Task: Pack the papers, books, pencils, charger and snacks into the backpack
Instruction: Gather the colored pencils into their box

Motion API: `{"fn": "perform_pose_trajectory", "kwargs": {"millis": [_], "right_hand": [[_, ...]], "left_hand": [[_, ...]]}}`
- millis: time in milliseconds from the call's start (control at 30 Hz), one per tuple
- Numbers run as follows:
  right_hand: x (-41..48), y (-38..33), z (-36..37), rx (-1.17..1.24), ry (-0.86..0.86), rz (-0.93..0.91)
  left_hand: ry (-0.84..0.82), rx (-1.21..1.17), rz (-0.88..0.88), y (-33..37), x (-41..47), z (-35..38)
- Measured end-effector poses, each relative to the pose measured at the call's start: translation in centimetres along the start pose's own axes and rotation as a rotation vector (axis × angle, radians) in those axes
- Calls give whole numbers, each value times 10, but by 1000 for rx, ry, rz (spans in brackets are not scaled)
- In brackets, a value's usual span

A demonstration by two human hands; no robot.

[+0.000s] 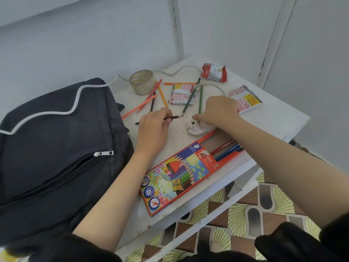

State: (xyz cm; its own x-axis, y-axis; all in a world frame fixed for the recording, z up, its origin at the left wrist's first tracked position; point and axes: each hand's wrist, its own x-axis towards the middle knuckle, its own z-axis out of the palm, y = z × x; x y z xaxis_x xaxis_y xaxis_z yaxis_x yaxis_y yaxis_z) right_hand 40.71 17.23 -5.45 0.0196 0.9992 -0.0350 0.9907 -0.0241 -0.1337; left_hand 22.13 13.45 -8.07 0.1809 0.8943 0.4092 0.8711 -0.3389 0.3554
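A black backpack (56, 144) lies at the left of the white table (273, 118), its zippers closed. My left hand (153, 127) pinches a dark brown pencil (174, 117) near the table's middle. My right hand (219, 110) pinches the lower end of a green pencil (200, 100), just above the white charger plug (196, 128). Several loose pencils (151, 97) lie scattered behind my hands. An open colored-pencil box (181, 173) sits at the front edge with a few pencils inside. Three snack packets lie behind: a white one (181, 93), a red one (214, 72) and another (245, 98).
A roll of clear tape (142, 82) stands at the back left of the table. The charger's white cable (177, 71) snakes along the far edge. Pale walls close in behind and to the right. Patterned floor (245, 220) shows below the table's front edge.
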Motion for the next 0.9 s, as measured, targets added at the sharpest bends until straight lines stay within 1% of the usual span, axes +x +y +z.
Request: {"fn": "perform_pose_trajectory", "kwargs": {"millis": [167, 300, 367, 467, 533, 633, 767, 800, 833, 900], "right_hand": [[-1, -6, -2, -28, -36, 10], [-1, -5, -8, 120, -19, 32], [-7, -1, -11, 179, 41, 32], [-24, 15, -8, 237, 218, -35], [-39, 29, -3, 405, 357, -63], [-58, 47, -2, 879, 528, -40], [-77, 64, -13, 1506, 575, 105], [-80, 68, -16, 1605, 579, 139], [-82, 72, -19, 1651, 588, 169], [-82, 78, -22, 1644, 612, 215]], "left_hand": [[107, -139, 27, 1, -1, -2], [199, -271, 32, 5, -1, -7], [237, -337, 20, 10, -1, -11], [276, -418, -9, 14, -2, -15], [278, -430, -32, 15, -4, -14], [298, -427, -29, 18, -5, -14], [359, -484, -23, 28, -4, -17], [370, -506, -31, 31, -4, -18], [377, -534, -39, 34, -3, -19], [394, -585, -49, 42, -1, -21]]}}
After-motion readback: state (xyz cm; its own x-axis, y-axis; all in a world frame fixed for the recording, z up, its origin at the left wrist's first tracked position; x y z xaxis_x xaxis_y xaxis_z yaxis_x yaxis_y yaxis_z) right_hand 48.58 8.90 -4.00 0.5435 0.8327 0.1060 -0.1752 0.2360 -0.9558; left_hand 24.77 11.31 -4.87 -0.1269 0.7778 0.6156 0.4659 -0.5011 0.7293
